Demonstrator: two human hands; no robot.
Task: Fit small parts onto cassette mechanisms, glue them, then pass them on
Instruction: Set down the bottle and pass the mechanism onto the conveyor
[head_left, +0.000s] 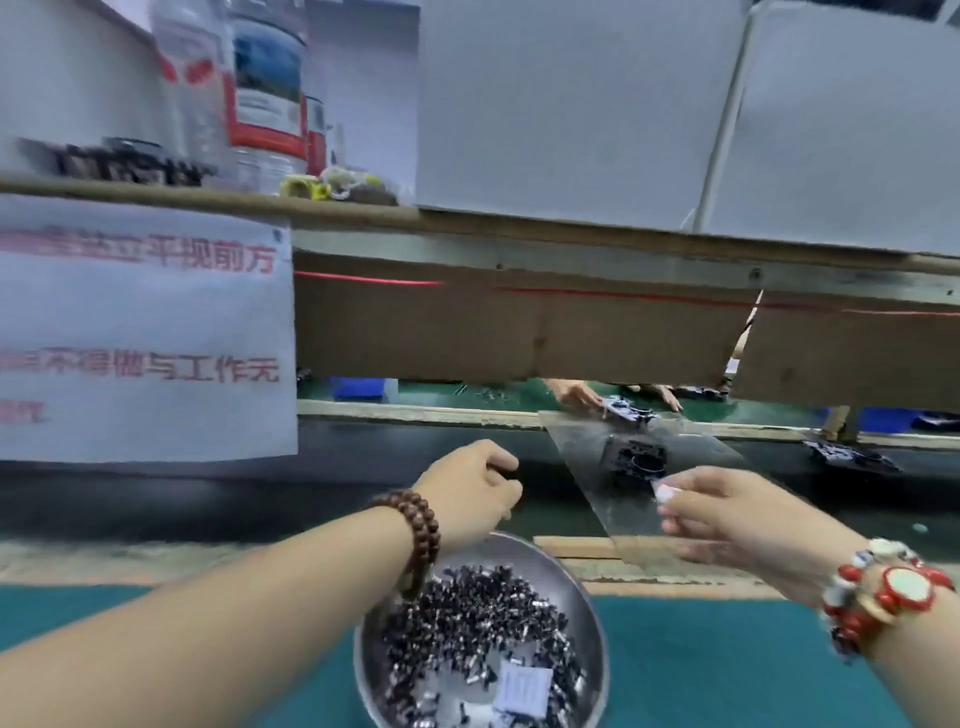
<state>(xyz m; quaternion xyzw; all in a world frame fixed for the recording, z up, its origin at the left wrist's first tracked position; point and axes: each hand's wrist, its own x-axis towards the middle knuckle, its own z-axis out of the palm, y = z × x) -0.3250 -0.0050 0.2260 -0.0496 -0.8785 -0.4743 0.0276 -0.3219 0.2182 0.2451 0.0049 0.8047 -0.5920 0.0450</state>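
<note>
Seen from head height at a factory bench: left hand (475, 491), beaded bracelet (415, 535) on the wrist, curled over the dark belt (208, 499), something small and dark at its fingertips, too blurred to name. Right hand (727, 512) reaching forward, fingers bent, pinching a small pale item (664, 491) beside a black mechanism (636, 460) lying on a clear sloping plate (587, 467) that bridges the belt. Below the wrists, on the teal mat (727, 675), a steel bowl (587, 587) heaped with small black and silver parts (467, 613) plus a scrap of paper (523, 688). Across the line, under brown cardboard (519, 332), another worker's hands (576, 395) on a second mechanism (626, 413); a third one (847, 457) lying far right on the belt. Left, a white notice (145, 332) in red characters; above it a shelf (208, 200) with bottles (267, 93)
</note>
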